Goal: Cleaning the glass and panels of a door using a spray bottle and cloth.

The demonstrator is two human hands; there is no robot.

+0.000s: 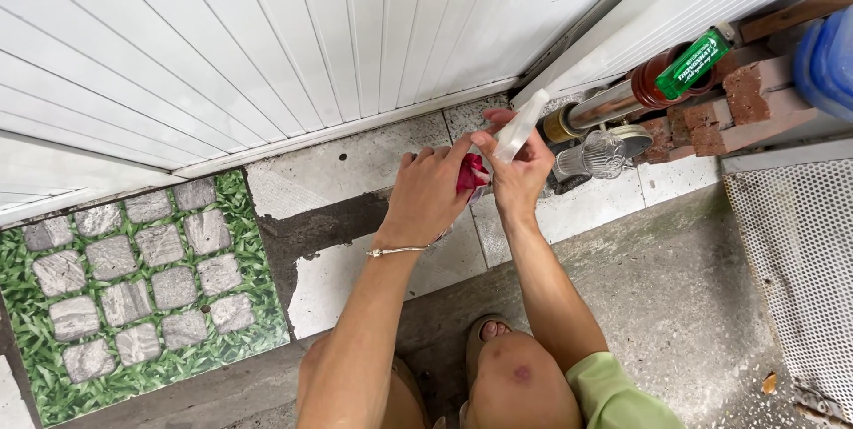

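Note:
My left hand [426, 191] is closed around a dark red cloth [473, 171], with a thin bracelet on the wrist. My right hand [515, 171] grips a clear plastic spray bottle [520, 127], tilted with its upper end towards the white wall. The two hands meet over the tiled floor strip at the foot of a white panelled door [267, 38]. Most of the cloth is hidden between the hands.
A doormat [133, 278] printed with grass and stones lies at left. To the right lie a metal flask [613, 105], a clear glass knob [600, 155], a brown bottle with a green label [689, 65], red bricks [746, 100], a blue container [831, 56] and a white mesh panel [800, 260]. My knee and sandalled foot are below.

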